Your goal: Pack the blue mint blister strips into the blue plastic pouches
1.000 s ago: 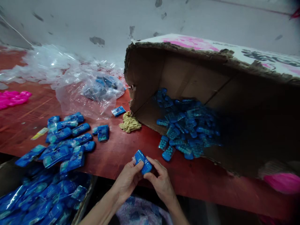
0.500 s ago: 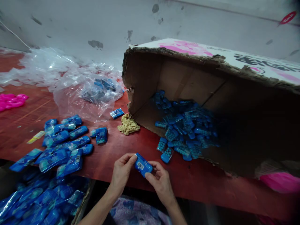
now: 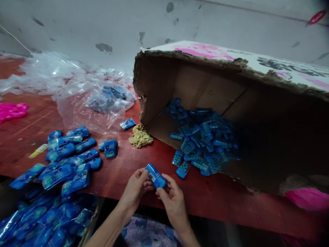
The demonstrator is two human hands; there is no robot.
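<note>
Both hands on one blue packet (image 3: 155, 177), held just above the near edge of the red table (image 3: 218, 197), tilted, upper end toward the left hand (image 3: 136, 188), white barcode patch facing up. Left fingers pinch that upper end, thumb on top. Right hand (image 3: 172, 199) grips the lower end, thumb on the near side, fingers round the far side; gap on both is just the packet's width. Right of them, a torn-edged cardboard box (image 3: 158, 80) lies on its side, heap of blue bead-filled containers (image 3: 205, 137) inside, a couple at its mouth; deep end too dark to read. Yellow cloth (image 3: 140, 136) by the box corner, flat blue sleeve (image 3: 128, 124) just behind it. Left side: loose pile of blue wrapped packs (image 3: 61, 152), clear plastic bag (image 3: 74, 111) behind. Below the table edge, lower left, an open carton (image 3: 92, 219) full of similar packs.
</note>
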